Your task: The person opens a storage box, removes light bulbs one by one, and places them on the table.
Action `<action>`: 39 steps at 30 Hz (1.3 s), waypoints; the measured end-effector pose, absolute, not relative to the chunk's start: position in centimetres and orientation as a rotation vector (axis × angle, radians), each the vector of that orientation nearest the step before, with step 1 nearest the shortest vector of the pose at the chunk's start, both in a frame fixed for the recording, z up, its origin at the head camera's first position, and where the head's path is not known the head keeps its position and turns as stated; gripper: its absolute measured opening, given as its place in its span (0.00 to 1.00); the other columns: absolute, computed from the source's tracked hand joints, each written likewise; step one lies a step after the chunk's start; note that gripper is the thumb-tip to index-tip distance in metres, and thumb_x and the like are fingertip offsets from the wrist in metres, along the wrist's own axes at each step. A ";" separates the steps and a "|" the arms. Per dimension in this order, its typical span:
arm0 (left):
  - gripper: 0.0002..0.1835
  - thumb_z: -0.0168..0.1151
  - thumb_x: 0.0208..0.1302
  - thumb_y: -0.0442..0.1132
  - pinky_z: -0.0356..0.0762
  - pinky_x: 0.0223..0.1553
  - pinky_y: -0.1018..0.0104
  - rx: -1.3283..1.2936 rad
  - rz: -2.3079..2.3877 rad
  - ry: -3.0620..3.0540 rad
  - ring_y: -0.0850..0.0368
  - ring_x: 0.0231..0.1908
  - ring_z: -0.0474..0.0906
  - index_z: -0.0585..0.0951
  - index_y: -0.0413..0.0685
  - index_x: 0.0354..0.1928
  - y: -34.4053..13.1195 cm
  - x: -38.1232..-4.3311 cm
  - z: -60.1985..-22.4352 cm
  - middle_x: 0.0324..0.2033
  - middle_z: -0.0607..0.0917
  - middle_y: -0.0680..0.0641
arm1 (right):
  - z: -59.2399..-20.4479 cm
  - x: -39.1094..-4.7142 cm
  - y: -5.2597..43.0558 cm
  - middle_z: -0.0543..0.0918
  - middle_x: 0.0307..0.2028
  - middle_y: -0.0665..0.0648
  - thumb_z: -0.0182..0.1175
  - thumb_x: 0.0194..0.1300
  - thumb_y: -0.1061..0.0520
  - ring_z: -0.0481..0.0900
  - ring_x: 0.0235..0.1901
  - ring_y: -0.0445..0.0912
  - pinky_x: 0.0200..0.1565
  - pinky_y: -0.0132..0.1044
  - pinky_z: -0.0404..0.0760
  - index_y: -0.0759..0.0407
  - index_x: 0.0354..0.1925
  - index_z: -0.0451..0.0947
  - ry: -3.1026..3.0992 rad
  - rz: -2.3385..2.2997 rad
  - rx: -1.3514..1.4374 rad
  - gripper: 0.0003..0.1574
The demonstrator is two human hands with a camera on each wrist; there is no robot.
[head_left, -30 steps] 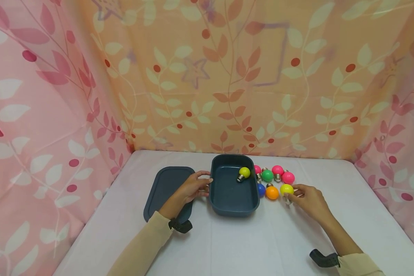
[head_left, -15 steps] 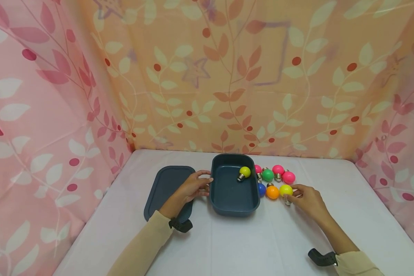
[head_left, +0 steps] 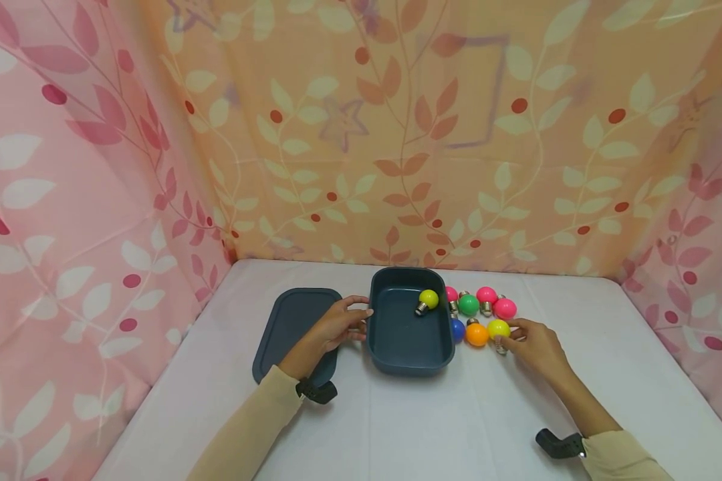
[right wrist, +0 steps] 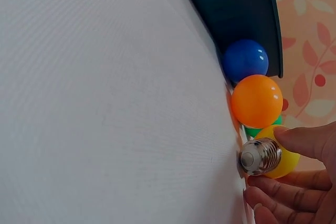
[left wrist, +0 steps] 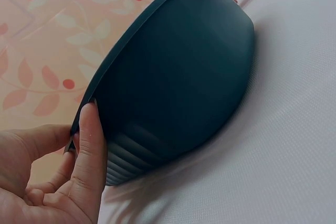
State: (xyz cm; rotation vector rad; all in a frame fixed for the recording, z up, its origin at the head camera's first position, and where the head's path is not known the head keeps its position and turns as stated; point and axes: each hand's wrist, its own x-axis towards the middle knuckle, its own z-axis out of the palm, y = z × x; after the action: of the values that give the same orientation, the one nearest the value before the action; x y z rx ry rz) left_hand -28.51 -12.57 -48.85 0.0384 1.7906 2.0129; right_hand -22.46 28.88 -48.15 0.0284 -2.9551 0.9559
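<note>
A dark blue-grey rectangular box (head_left: 410,367) stands on the white-covered table, with a yellow light bulb (head_left: 428,298) lying inside. My left hand (head_left: 339,324) holds the box's left rim; in the left wrist view, the thumb (left wrist: 89,145) lies against the outer wall. To the right of the box, my right hand (head_left: 535,344) pinches a second yellow light bulb (head_left: 498,329) by its globe. Its metal screw base (right wrist: 260,156) faces the right wrist camera. An orange bulb (head_left: 476,335) and a blue bulb (head_left: 458,331) line up between it and the box.
A green bulb (head_left: 468,305) and several pink bulbs (head_left: 505,308) lie behind the front row, right of the box. The matching flat lid (head_left: 295,324) lies left of the box, partly under the left forearm. A patterned curtain (head_left: 337,133) rises behind the table.
My right hand has shifted slightly left with the yellow bulb, bringing it closer to the orange one. The left hand and the box stay put. The head view has drifted a little.
</note>
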 end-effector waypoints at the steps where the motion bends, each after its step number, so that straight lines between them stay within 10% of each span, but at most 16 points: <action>1: 0.27 0.64 0.70 0.37 0.85 0.27 0.66 0.036 2.013 1.791 0.58 0.25 0.79 0.70 0.43 0.68 -12.6 -28.5 -48.9 0.27 0.80 0.46 | -48.2 -22.5 28.9 0.86 0.38 0.65 0.72 0.63 0.48 0.82 0.37 0.56 0.31 0.37 0.82 0.74 0.59 0.75 -2.954 0.950 0.030 0.38; 39: 0.27 0.63 0.71 0.35 0.84 0.27 0.67 0.041 2.029 1.784 0.59 0.26 0.79 0.69 0.42 0.69 -12.4 -28.4 -48.9 0.30 0.81 0.48 | -44.0 -22.1 27.9 0.86 0.44 0.68 0.67 0.69 0.50 0.82 0.42 0.60 0.36 0.38 0.84 0.69 0.55 0.79 -2.753 0.966 0.012 0.27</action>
State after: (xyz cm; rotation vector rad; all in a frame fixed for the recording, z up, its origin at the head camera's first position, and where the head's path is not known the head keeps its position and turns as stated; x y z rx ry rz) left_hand -28.40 -12.45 -48.89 0.0405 1.7845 2.0294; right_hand -22.12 27.87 -43.98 0.0117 -2.7532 0.9657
